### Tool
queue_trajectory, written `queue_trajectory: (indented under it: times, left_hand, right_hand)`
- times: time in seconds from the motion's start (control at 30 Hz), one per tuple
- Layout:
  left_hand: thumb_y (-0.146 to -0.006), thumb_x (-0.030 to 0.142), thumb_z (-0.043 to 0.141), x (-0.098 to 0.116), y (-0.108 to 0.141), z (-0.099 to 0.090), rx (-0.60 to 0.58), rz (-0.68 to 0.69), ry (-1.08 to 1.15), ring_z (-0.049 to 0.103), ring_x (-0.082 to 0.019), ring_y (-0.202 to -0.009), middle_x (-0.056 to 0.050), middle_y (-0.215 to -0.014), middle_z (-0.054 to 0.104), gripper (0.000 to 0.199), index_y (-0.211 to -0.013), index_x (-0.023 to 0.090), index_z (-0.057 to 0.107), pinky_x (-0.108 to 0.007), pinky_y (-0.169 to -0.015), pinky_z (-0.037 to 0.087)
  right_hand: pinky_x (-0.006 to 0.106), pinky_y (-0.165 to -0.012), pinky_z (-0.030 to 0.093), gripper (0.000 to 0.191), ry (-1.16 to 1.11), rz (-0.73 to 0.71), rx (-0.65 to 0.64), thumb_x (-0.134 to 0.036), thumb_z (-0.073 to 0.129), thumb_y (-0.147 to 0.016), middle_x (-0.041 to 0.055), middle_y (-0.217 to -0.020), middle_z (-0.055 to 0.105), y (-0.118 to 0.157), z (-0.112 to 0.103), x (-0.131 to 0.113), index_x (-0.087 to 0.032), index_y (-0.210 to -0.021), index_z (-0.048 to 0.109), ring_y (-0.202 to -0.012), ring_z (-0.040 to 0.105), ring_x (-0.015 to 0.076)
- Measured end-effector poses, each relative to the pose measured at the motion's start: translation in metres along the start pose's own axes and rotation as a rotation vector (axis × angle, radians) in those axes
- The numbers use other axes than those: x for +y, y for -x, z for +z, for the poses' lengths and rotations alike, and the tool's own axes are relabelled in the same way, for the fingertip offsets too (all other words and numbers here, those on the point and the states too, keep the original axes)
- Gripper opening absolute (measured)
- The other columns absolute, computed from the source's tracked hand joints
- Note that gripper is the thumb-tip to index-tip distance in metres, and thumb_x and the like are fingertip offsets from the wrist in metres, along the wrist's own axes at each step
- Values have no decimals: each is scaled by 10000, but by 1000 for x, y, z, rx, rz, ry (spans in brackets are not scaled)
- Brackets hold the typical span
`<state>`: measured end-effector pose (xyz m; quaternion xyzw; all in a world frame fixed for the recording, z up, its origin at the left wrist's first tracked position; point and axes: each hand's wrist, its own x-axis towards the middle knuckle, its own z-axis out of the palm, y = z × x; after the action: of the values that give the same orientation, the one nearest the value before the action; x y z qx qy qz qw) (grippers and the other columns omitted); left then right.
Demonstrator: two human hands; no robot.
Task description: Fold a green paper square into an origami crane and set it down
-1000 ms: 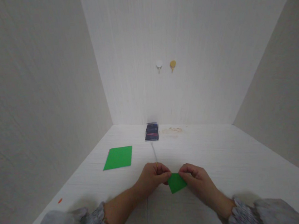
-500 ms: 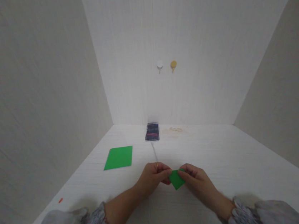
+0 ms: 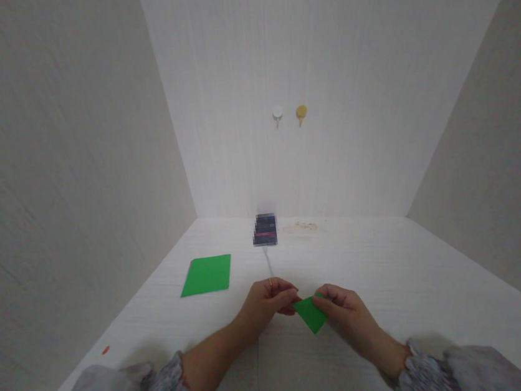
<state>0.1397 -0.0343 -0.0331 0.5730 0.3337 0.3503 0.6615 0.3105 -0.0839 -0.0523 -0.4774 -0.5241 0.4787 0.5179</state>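
A small piece of folded green paper (image 3: 312, 317) is held up over the white table, one point facing down toward me. My right hand (image 3: 343, 305) pinches its upper right edge between thumb and fingers. At the paper's left corner is my left hand (image 3: 272, 301), its fingers closed together and touching that corner. The left thumb lies just above the corner rather than over it. Parts of the fingers behind the paper are hidden.
Flat green paper sheets (image 3: 207, 275) lie on the table at the left. A blurred dark phone (image 3: 265, 230) stands at the back wall, with a cable (image 3: 269, 262) running toward me. Two hooks, white (image 3: 277, 114) and yellow (image 3: 301, 112), are on the wall. A small red-orange scrap (image 3: 105, 350) lies far left.
The left thumb has slid up off the paper's left corner. The folded paper has turned slightly and shows more of its face, its lower point shifted a little right.
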Motion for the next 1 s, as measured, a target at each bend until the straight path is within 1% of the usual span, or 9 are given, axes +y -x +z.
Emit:
queue_trajectory:
  times: [0.13,0.27,0.4,0.53,0.63,0.7,0.77,0.87,1.0]
  left_hand:
    - [-564,251,705,-8,-2,1,-145,-40,10,547,-87,-508,10,-590,604,301,-801,106,589,-221,-534,435]
    - [-544,211,713,-10,-2,0,-177,-73,49,542,-87,-496,4,-600,610,335,-832,111,576,-219,-518,423]
    - [-509,199,732,-9,-1,0,-207,-135,86,559,-102,-520,-17,-646,624,359,-818,110,574,-238,-529,437]
    - [-499,203,741,-7,-2,0,-125,-114,136,560,-102,-508,-13,-629,619,364,-799,105,559,-231,-513,439]
    - [-522,201,734,-5,-2,-2,-63,-68,193,566,-109,-507,-13,-620,621,376,-829,106,538,-230,-505,441]
    - [-534,191,730,-5,-2,-3,-60,-52,228,565,-111,-500,-12,-610,621,380,-841,109,522,-231,-500,443]
    - [-537,188,729,-4,-2,-3,-66,-47,245,561,-112,-490,-7,-599,618,380,-835,117,504,-240,-503,449]
    - [-515,193,743,-5,-1,-3,-66,-49,251,544,-105,-466,6,-567,607,375,-777,130,483,-239,-491,446]
    - [-510,184,743,-6,-2,-2,-64,-40,228,532,-90,-461,16,-532,585,298,-677,119,504,-222,-491,435]
  right_hand:
    - [216,-512,371,187,34,16,-91,-336,630,-678,-22,-585,559,1,4,-2,-153,-684,592,-535,495,102]
    - [207,-507,377,189,74,-92,-48,-295,597,-724,-39,-617,553,3,4,-2,-205,-887,564,-548,494,100]
    - [230,-573,402,92,246,-174,-48,-279,565,-754,3,-710,589,3,3,-5,-194,-765,598,-653,519,132]
    - [252,-611,413,183,319,-274,-68,-274,450,-836,10,-694,551,7,1,-13,-200,-752,595,-669,513,140]
    - [301,-753,417,158,349,-473,-147,-246,470,-824,51,-951,505,10,-3,-20,-229,-935,582,-865,504,175]
    - [324,-811,404,262,400,-533,-199,-220,577,-755,62,-1089,423,12,-4,-23,-253,-1014,554,-907,492,182]
    - [326,-810,410,336,448,-554,-211,-181,635,-704,59,-1144,362,12,-5,-23,-270,-1017,552,-883,495,170]
    - [307,-751,432,274,464,-592,-188,-146,630,-708,42,-1137,348,11,-5,-21,-277,-945,585,-824,496,147]
    - [291,-690,442,199,447,-625,-186,-146,626,-719,29,-1089,391,7,-7,-16,-276,-869,619,-784,498,138]
